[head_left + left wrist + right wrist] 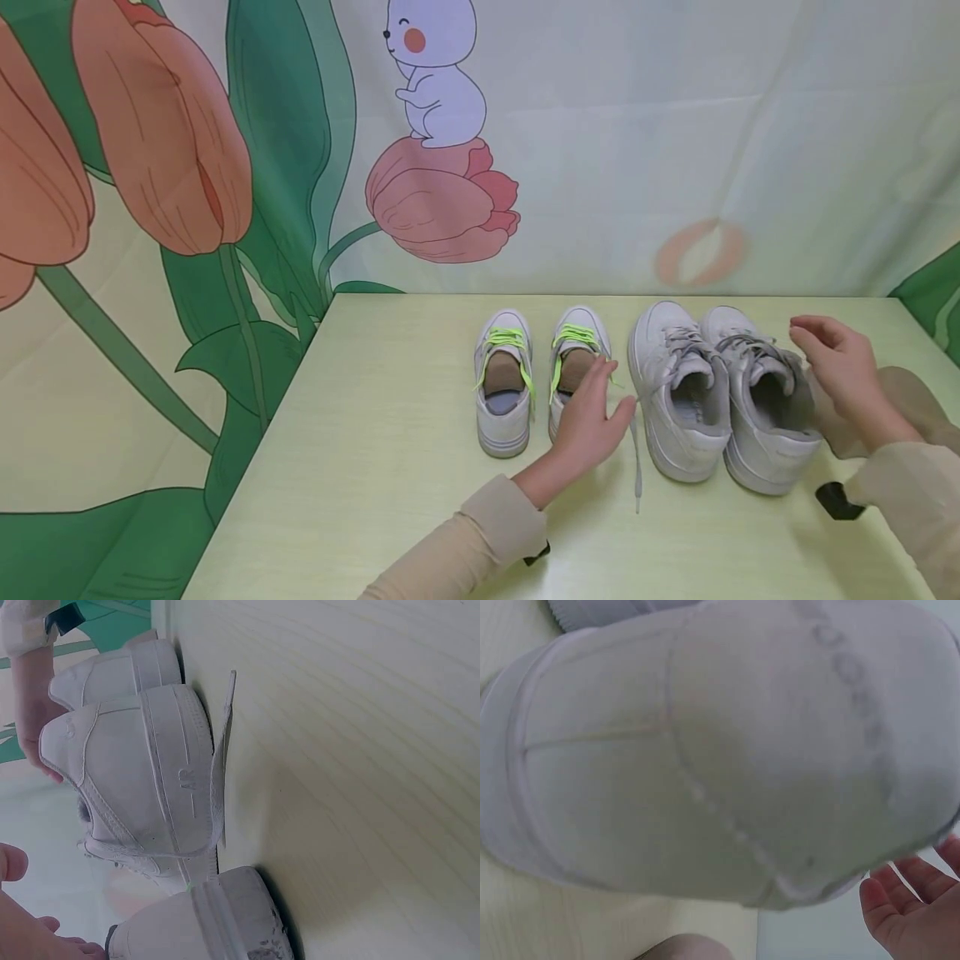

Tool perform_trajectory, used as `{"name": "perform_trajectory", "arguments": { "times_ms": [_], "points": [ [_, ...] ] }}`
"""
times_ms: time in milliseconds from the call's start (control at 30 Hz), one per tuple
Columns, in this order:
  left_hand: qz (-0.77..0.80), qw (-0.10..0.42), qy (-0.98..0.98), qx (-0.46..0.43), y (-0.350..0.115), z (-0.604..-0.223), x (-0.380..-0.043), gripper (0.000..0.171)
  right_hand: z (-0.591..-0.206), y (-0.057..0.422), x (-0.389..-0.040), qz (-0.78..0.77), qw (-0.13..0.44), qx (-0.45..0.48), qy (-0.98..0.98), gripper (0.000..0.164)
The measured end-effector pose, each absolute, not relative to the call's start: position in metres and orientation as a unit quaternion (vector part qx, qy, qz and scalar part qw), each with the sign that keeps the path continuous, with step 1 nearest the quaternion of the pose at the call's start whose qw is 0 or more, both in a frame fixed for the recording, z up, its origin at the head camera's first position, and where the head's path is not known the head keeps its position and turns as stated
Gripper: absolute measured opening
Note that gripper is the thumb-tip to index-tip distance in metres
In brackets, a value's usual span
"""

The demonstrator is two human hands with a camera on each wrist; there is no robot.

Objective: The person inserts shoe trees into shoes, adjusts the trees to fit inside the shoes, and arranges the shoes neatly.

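Note:
My left hand hovers over the right one of two small white shoes, partly hiding this small shoe with neon green laces. Its fingers reach forward, thumb apart, holding nothing. The other small shoe stands to its left. Two larger white sneakers with grey laces stand further right: a left sneaker and a right sneaker. A loose lace trails from the left sneaker onto the table. Beside the right sneaker, my right hand is raised with loosely bent fingers and nothing in it.
A tan object, partly hidden by the right arm, lies at the table's right side. The pale wooden table ends at a printed cloth backdrop with tulips and a white animal. Dark wrist-worn pieces show at both sleeves.

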State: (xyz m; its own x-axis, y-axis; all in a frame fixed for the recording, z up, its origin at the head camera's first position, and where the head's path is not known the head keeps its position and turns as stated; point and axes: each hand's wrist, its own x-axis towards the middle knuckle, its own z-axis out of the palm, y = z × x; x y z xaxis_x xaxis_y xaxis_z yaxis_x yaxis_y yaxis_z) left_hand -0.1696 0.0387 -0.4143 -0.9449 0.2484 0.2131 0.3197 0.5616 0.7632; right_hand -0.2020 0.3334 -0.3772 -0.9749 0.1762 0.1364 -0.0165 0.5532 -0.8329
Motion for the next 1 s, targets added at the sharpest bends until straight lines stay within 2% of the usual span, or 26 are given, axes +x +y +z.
{"name": "perform_trajectory", "arguments": {
  "times_ms": [133, 167, 233, 333, 400, 500, 633, 767, 800, 967, 1000],
  "points": [
    [-0.439, 0.038, -0.882, -0.167, 0.040, -0.415, -0.169, 0.048, -0.382, 0.340, -0.201, 0.459, 0.096, -0.062, -0.881, 0.033],
    [-0.438, 0.036, -0.882, -0.168, 0.040, -0.415, -0.168, 0.048, -0.383, 0.342, -0.201, 0.458, 0.097, -0.064, -0.881, 0.032],
    [-0.436, 0.034, -0.883, -0.170, 0.040, -0.415, -0.168, 0.048, -0.385, 0.345, -0.201, 0.458, 0.101, -0.066, -0.881, 0.027],
    [-0.434, 0.031, -0.884, -0.174, 0.040, -0.415, -0.167, 0.048, -0.388, 0.350, -0.199, 0.461, 0.107, -0.066, -0.879, 0.009],
    [-0.431, 0.032, -0.884, -0.176, 0.041, -0.415, -0.167, 0.048, -0.390, 0.354, -0.199, 0.456, 0.106, -0.068, -0.881, 0.006],
    [-0.427, 0.036, -0.886, -0.179, 0.041, -0.415, -0.167, 0.047, -0.393, 0.359, -0.199, 0.446, 0.096, -0.076, -0.887, 0.015],
    [-0.420, 0.043, -0.888, -0.183, 0.043, -0.416, -0.167, 0.046, -0.398, 0.365, -0.199, 0.436, 0.085, -0.082, -0.892, 0.039],
    [-0.418, 0.050, -0.887, -0.190, 0.045, -0.416, -0.167, 0.045, -0.403, 0.369, -0.197, 0.433, 0.088, -0.080, -0.893, 0.050],
    [-0.417, 0.052, -0.887, -0.192, 0.045, -0.417, -0.168, 0.045, -0.404, 0.370, -0.197, 0.434, 0.090, -0.080, -0.893, 0.050],
    [-0.414, 0.052, -0.887, -0.195, 0.048, -0.418, -0.168, 0.044, -0.411, 0.376, -0.196, 0.436, 0.087, -0.088, -0.892, 0.026],
    [-0.416, 0.050, -0.887, -0.195, 0.049, -0.419, -0.168, 0.044, -0.412, 0.377, -0.197, 0.435, 0.081, -0.094, -0.892, 0.027]
  ]
}}
